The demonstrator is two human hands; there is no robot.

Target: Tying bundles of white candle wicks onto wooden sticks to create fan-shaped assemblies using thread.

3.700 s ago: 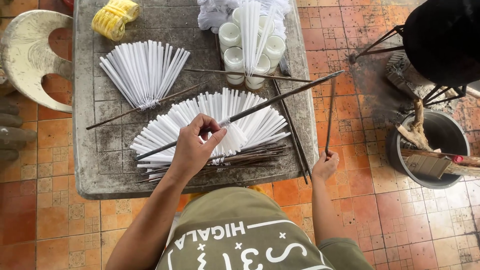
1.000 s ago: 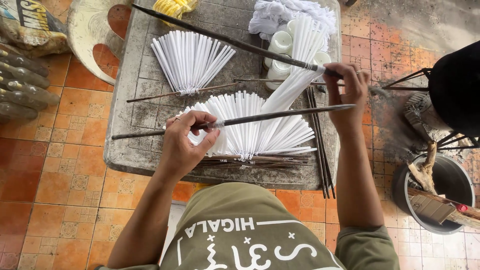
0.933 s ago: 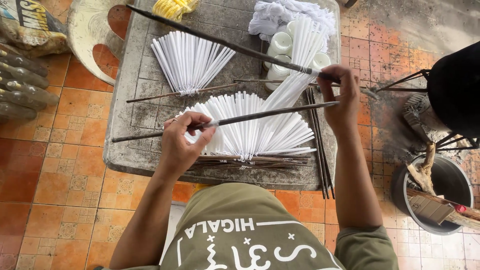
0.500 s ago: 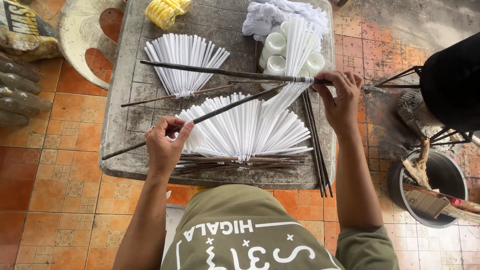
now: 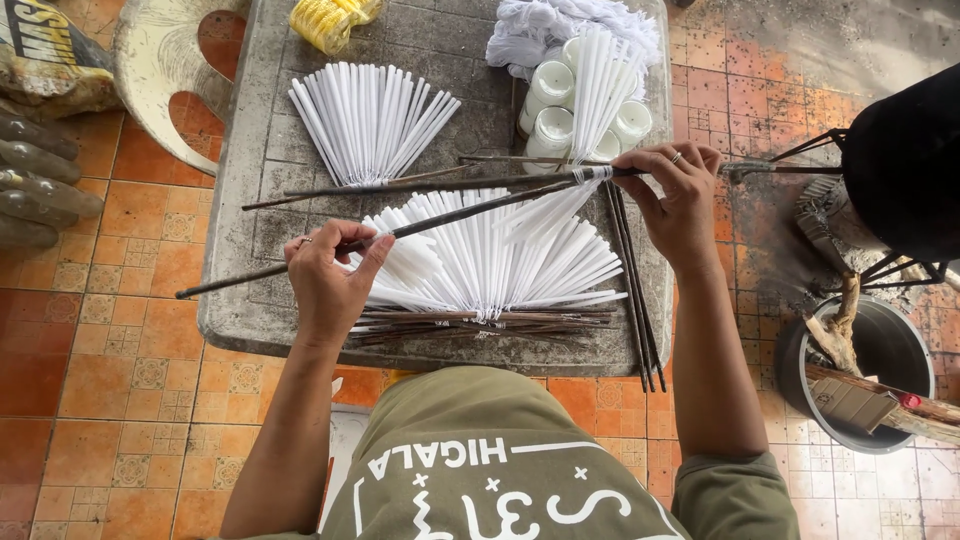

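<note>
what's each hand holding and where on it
Left hand pinches a long dark thin rod near its lower-left end; right hand grips another dark rod at its white-wrapped right end.

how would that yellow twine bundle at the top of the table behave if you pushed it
The yellow twine bundle looks soft and loosely wound, so it would probably squash and slide rather than roll. It seems light, and the rough grey table would likely drag on it.

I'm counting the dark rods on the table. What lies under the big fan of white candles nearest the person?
Under the big fan of white candles, a flat stack of dark rods pokes out along its near edge. How many, and how far they run beneath, is hidden.
</note>
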